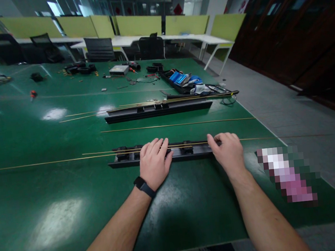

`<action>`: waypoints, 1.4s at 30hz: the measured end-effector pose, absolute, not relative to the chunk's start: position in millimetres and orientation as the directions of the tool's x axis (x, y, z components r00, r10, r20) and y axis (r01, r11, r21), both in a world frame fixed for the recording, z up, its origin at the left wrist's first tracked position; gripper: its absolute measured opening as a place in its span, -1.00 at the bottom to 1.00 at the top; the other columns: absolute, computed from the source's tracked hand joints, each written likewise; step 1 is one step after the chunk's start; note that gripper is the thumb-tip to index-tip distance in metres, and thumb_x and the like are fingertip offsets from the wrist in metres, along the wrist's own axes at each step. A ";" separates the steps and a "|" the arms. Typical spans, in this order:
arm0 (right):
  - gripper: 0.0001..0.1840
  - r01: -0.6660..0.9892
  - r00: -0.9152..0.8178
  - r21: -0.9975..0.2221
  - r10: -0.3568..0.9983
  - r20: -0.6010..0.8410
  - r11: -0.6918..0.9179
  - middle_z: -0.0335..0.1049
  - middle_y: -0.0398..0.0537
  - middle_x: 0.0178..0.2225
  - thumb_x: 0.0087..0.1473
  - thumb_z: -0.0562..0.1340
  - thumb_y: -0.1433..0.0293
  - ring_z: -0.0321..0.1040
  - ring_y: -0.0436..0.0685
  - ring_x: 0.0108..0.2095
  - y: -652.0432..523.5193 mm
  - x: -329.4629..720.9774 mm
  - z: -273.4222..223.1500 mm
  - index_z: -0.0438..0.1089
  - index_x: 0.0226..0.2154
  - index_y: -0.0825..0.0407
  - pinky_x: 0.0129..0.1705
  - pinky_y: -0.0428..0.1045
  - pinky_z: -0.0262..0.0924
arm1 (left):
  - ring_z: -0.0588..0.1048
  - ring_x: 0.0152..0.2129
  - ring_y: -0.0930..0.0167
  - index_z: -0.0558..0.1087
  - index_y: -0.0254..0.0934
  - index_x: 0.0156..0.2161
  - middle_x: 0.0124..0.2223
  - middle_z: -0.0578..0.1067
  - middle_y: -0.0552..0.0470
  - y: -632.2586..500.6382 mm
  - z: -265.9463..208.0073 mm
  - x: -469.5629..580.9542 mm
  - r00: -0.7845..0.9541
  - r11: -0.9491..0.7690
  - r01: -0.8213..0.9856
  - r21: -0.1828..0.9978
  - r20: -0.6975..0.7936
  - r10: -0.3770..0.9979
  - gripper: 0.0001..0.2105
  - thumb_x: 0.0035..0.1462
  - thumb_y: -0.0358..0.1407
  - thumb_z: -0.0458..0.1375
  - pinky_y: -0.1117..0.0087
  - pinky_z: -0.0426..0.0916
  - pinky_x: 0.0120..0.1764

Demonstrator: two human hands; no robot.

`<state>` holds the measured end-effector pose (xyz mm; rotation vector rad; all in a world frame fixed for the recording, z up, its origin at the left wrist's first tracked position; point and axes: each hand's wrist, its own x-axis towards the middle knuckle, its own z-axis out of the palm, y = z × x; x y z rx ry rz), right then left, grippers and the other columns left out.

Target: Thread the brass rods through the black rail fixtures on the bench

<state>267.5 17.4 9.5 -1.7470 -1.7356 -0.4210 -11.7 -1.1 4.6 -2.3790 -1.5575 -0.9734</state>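
Mid-frame, the black rail already has blocks and gold rods along it; another rod lies apart. The left hand lies flat across the rail; the right hand curls at its end, hold unclear.

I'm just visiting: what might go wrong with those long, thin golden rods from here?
The golden rod beyond the right hand appears to reach past the edge of the green table, so a passer-by might knock it. The left hand lies across rods over the black rail, so uneven pressure could bend them. Another rod lies on its own behind the rail, and a stray nudge might roll it.
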 end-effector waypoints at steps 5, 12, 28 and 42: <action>-0.59 0.966 0.080 -0.242 0.779 0.621 0.094 0.42 -0.01 -0.40 0.30 0.17 0.08 0.23 0.18 -0.30 15.8 265.0 11.6 0.33 -0.49 -0.04 -0.16 0.07 0.12 | 0.43 0.20 0.17 0.40 -0.20 0.25 0.17 0.55 -0.14 -1.0 4.0 -11.8 0.254 -0.457 0.860 0.229 0.584 0.771 -0.60 0.38 -0.17 0.07 0.04 0.20 0.24; -0.56 0.959 0.052 -0.253 0.793 0.608 0.132 0.40 -0.02 -0.39 0.25 0.20 -0.01 0.21 0.18 -0.29 14.7 261.6 12.2 0.33 -0.47 -0.05 -0.15 0.09 0.11 | 0.43 0.20 0.18 0.40 -0.20 0.26 0.17 0.55 -0.14 -1.3 3.8 -12.6 0.254 -0.455 0.861 0.228 0.584 0.771 -0.59 0.38 -0.17 0.08 0.04 0.18 0.25; -0.56 0.956 0.101 -0.280 0.801 0.590 0.086 0.44 -0.03 -0.40 0.23 0.22 -0.02 0.23 0.19 -0.29 14.4 263.1 15.3 0.34 -0.47 -0.05 -0.18 0.08 0.10 | 0.43 0.19 0.17 0.41 -0.21 0.24 0.17 0.55 -0.14 -1.6 6.1 -11.8 0.252 -0.456 0.859 0.232 0.584 0.771 -0.60 0.38 -0.17 0.08 0.04 0.20 0.23; -0.43 0.980 0.091 -0.197 0.821 0.564 0.026 0.38 -0.03 -0.46 0.23 0.17 -0.12 0.17 0.17 -0.34 18.7 271.4 8.2 0.33 -0.57 -0.04 -0.23 0.08 0.02 | 0.44 0.19 0.18 0.42 -0.23 0.23 0.16 0.56 -0.13 -1.3 5.9 -11.9 0.259 -0.457 0.863 0.217 0.587 0.767 -0.61 0.39 -0.16 0.07 0.05 0.20 0.23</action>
